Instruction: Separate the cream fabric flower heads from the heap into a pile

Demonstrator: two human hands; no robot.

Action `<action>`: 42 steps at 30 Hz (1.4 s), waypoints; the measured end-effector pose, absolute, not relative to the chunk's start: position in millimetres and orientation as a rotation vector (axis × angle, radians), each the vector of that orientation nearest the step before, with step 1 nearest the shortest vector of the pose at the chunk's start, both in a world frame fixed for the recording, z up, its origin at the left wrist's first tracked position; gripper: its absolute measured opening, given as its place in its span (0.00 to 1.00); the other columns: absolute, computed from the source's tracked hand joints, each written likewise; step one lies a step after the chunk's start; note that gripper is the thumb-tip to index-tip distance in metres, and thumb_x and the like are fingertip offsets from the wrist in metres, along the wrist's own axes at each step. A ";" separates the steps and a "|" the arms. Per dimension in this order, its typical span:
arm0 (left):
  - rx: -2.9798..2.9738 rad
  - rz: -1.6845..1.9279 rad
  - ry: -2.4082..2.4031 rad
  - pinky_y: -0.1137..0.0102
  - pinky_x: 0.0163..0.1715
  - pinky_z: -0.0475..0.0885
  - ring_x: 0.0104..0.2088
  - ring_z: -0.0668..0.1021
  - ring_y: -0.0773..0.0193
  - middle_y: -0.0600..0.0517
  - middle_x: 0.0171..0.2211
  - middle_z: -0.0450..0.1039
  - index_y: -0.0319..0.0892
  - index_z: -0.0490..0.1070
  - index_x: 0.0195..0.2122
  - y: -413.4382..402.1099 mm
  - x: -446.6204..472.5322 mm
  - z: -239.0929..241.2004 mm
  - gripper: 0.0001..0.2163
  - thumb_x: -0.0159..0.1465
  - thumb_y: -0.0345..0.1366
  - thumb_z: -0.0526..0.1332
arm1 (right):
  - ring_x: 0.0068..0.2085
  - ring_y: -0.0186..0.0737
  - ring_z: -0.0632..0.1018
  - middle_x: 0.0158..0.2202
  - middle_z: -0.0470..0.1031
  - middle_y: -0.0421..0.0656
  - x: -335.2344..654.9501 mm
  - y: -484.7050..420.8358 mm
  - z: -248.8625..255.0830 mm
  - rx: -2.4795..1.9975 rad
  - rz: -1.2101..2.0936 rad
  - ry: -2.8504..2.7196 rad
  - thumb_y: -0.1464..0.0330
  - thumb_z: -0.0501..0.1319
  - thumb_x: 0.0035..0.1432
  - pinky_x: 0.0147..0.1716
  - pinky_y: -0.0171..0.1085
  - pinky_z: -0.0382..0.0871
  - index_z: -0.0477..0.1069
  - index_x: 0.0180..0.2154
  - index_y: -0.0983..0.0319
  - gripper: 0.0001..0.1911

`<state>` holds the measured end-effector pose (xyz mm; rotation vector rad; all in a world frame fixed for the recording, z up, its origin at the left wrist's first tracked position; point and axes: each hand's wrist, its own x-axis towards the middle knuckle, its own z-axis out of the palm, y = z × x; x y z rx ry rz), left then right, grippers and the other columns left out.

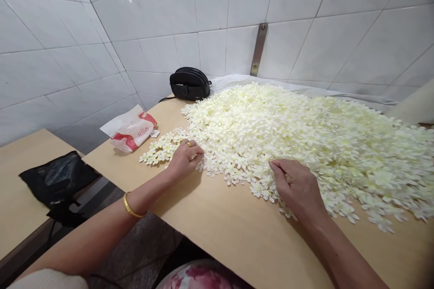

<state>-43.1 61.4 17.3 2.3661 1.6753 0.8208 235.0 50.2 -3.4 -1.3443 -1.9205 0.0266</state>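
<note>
A big heap of small cream-white fabric flowers [305,140] covers the right part of a light wooden table [224,230]. My left hand [185,159], with a gold ring, rests at the heap's left edge, fingers curled onto the flowers beside a small separate cluster of flowers [159,149]. My right hand [296,185] lies at the heap's near edge, fingers bent and pinching among the flowers; what they hold is hidden. A gold bangle [130,207] sits on my left wrist.
A black pouch [189,83] stands at the table's far end by the tiled wall. A red-and-white tissue pack [132,131] lies left of the flowers. A black bag [57,178] rests on a second table at the left.
</note>
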 end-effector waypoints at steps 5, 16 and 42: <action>2.362 0.735 1.629 0.66 0.38 0.64 0.39 0.66 0.59 0.48 0.31 0.68 0.41 0.72 0.29 61.9 -34.8 10.6 0.05 0.54 0.32 0.57 | 0.30 0.39 0.71 0.27 0.73 0.43 235.7 51.0 -4.7 -1.346 0.043 -1.924 0.67 0.51 0.56 0.32 0.37 0.62 0.68 0.26 0.62 0.11; 2.223 0.849 1.598 0.66 0.38 0.62 0.33 0.67 0.62 0.51 0.26 0.68 0.41 0.69 0.22 56.5 -23.2 16.5 0.06 0.54 0.30 0.56 | 0.29 0.39 0.71 0.25 0.72 0.42 234.4 48.1 0.8 -1.366 0.063 -1.926 0.67 0.50 0.56 0.32 0.37 0.61 0.68 0.26 0.62 0.11; 2.149 1.359 1.526 0.73 0.25 0.63 0.23 0.66 0.69 0.54 0.21 0.66 0.40 0.68 0.24 110.0 12.2 55.8 0.08 0.58 0.34 0.53 | 0.29 0.39 0.70 0.25 0.71 0.43 233.1 51.4 -3.6 -1.345 0.133 -1.938 0.68 0.49 0.59 0.32 0.38 0.58 0.68 0.27 0.62 0.13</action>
